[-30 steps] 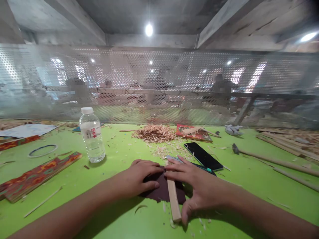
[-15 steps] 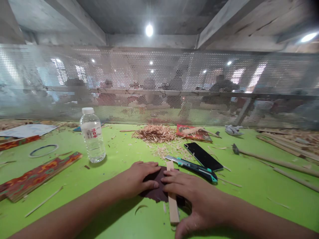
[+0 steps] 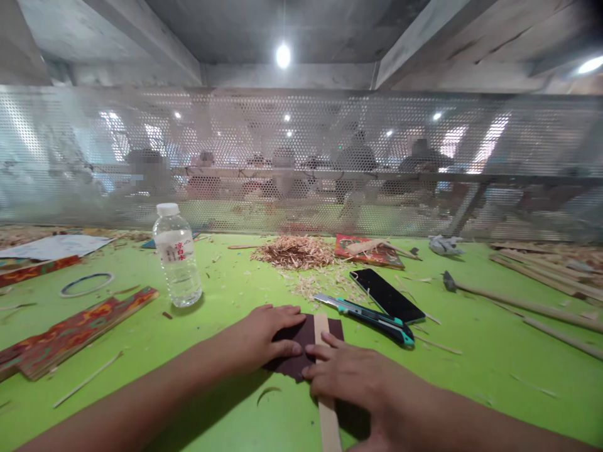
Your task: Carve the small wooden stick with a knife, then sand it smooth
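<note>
A dark brown sheet, probably sandpaper (image 3: 301,331), lies on the green table with a ragged lower edge. Across its right part lies a narrow pale wood strip (image 3: 328,411), reaching to the bottom of the view. My left hand (image 3: 268,336) presses flat on the sheet's left side, fingers apart. My right hand (image 3: 353,376) rests over the strip, its fingers bent across the wood and its thumb low at the frame's edge. Just beyond my right hand is a black and teal utility knife (image 3: 372,319), blade out, beside a black phone (image 3: 387,295).
A water bottle (image 3: 178,257) stands at left, near painted boards (image 3: 80,336) and a ring (image 3: 87,284). Wood shavings (image 3: 294,252) lie ahead, a red board (image 3: 367,250) beside them. A hammer (image 3: 518,304) is at right. People sit behind a perforated screen (image 3: 301,188).
My right hand and the wood strip have slid toward me along the sheet. More of the sheet's upper right corner shows. My left hand stays in place.
</note>
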`<state>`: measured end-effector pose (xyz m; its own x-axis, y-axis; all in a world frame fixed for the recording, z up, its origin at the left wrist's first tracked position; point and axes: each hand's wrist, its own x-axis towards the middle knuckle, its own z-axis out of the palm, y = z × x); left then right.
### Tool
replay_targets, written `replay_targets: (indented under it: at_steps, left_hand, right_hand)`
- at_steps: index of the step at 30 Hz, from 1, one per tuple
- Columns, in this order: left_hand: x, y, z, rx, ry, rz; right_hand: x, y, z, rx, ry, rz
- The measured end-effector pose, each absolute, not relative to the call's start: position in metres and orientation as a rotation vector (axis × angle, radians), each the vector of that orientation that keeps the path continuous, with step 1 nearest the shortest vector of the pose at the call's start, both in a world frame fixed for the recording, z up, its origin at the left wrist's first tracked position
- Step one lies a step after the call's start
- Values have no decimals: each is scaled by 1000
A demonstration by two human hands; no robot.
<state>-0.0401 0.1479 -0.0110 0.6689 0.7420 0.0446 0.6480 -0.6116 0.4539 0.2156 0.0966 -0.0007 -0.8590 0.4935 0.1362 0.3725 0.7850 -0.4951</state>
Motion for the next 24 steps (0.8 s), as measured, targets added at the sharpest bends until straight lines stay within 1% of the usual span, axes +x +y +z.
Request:
replay_targets:
  at_steps: [4,9,13,17,21,24]
  left_hand:
    - [-42,146,-9,2473,1105,290]
    - [-43,147,-7,2489,1064,266]
    - [-41,147,-7,2495,1055,310]
    - [-40,148,-10,2484,1057,331]
    - [-42,151,-13,2478,1057,327]
    - [-42,149,-12,2489,1034,338]
  right_hand:
    - [212,84,8,-562,-2801,803]
    - [208,91,10,-741,-2632,846]
    - [209,104,7,-824,-2542,809]
    - [208,95,2,-847,-2559,808]
    - [204,81,3,-706,-2631,877]
    - [207,89,11,-739,-2611,819]
